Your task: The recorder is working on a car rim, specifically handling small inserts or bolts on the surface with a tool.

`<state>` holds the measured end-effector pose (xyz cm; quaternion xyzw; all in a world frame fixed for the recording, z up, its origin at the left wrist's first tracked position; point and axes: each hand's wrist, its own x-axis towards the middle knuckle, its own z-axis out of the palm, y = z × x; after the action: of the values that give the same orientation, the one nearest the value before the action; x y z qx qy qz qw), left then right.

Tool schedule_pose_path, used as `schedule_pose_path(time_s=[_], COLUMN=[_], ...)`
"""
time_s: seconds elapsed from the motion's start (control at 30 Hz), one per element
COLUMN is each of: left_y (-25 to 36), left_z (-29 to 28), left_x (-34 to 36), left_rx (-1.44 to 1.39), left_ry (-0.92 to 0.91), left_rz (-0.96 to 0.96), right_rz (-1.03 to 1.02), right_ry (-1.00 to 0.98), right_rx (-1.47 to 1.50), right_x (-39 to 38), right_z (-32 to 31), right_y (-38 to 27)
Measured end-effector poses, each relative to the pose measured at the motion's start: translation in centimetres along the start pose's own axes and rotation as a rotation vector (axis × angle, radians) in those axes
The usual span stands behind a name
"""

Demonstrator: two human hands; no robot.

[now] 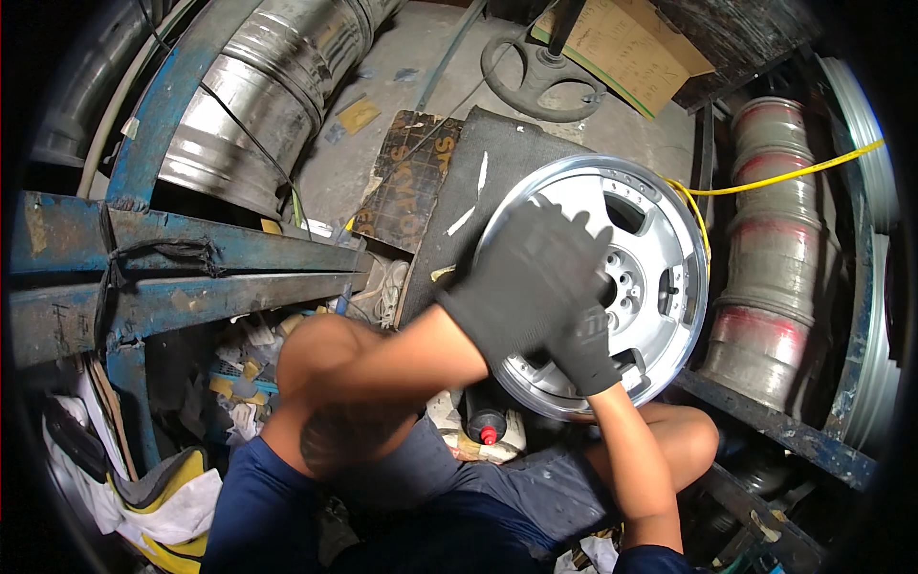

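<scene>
A silver alloy wheel rim (pixel 685 244) with a polished lip and bolt holes around its hub lies tilted in front of me, its lower edge by my thighs. Both my hands wear dark grey gloves. My left hand (pixel 526 282), smeared by motion, is over the left part of the wheel, fingers stretched toward its far side. Anything under that palm is hidden. Partly behind it, my right hand (pixel 585 356) is over the wheel near the hub, its fingers mostly covered by the left hand. Between my legs stands a dark bottle (pixel 486 424) with a red tip.
Stacked metal rims (pixel 760 277) stand at right; more steel rims (pixel 249 105) at far left. A blue metal frame (pixel 191 287) juts in from the left. A yellow hose (pixel 794 176) runs to the wheel. A steering wheel (pixel 542 81) and cardboard (pixel 622 53) are at the back.
</scene>
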<state>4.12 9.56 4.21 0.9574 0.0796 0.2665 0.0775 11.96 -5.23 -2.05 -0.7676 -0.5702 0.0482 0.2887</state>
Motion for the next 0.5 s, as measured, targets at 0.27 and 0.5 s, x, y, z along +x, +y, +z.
schedule_pose_path(time_s=[0.27, 0.5], left_y=[12.1, 12.6], left_z=[-0.7, -0.3], left_x=[-4.0, -4.4], left_rx=[-0.653, -0.63], left_ry=[-0.266, -0.47], left_rz=[0.227, 0.259], right_rz=[0.153, 0.151], right_ry=[-0.224, -0.274], right_rx=[0.098, 0.066], right_x=[0.9, 1.0], right_z=[1.6, 1.7], right_y=[-1.2, -1.1])
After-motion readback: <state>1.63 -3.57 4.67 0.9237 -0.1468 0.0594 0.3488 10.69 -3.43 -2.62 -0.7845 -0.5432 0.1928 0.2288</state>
